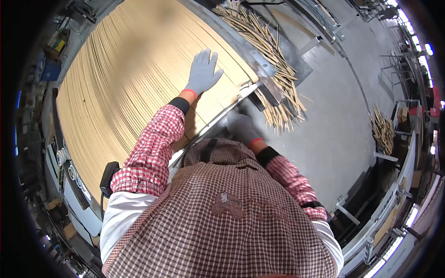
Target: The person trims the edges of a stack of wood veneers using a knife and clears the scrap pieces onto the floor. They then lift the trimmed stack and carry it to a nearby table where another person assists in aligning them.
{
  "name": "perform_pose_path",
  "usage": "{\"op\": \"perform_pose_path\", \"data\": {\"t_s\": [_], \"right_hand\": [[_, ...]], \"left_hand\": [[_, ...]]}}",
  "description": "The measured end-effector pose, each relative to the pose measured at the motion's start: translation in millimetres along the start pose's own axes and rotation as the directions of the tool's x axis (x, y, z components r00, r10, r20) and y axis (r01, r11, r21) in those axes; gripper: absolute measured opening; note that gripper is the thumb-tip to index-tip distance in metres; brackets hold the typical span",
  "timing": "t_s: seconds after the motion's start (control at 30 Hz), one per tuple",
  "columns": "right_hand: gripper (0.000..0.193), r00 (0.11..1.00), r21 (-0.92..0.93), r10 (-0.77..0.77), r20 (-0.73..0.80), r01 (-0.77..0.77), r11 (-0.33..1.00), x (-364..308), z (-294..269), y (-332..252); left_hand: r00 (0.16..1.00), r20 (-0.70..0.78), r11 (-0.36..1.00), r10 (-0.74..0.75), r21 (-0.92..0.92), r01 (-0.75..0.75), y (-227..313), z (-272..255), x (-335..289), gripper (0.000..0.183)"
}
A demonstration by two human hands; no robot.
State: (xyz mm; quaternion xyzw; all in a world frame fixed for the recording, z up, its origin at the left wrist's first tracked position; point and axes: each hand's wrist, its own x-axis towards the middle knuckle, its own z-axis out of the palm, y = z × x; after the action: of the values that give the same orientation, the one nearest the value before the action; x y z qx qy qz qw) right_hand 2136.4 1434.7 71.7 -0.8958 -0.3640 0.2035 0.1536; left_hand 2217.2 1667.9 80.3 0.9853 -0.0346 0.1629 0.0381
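Note:
My left hand, in a grey glove with a red cuff edge, lies flat with fingers stretched out on a broad layer of tan cardboard. The cardboard looks like many strips or sheet edges lined up side by side, with a few cross lines near the hand. My right hand, gloved in the same grey, is low beside the metal table edge, close to my apron. Motion smears its fingers, so whether it holds anything is hidden from me.
A heap of thin cardboard strips lies on the right past a metal bracket. Farther right, another strip bundle stands near a metal frame. Grey floor lies between them. Rollers line the left side.

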Motion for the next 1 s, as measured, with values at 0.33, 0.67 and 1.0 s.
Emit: {"op": "perform_pose_path", "data": {"t_s": [0.33, 0.67, 1.0], "right_hand": [[0.022, 0.996, 0.154, 0.029, -0.089, -0.015, 0.988, -53.8, -91.0, 29.2], [0.008, 0.829, 0.93, 0.422, -0.366, 0.342, 0.135, -12.4, -104.9, 12.6], [0.033, 0.775, 0.508, -0.49, -0.399, 0.632, 0.585, 99.8, -92.7, -128.0]], "left_hand": [[1.0, -0.008, 1.0, 0.007, -0.021, -0.007, -0.5, 0.7, 0.2, 0.066], [0.894, 0.341, 0.277, -0.291, -0.864, 0.42, 91.8, -73.4, -25.4, 0.061], [0.398, 0.179, -0.054, -0.9, -0.951, 0.306, 40.3, -194.3, -172.3, 0.056]]}}
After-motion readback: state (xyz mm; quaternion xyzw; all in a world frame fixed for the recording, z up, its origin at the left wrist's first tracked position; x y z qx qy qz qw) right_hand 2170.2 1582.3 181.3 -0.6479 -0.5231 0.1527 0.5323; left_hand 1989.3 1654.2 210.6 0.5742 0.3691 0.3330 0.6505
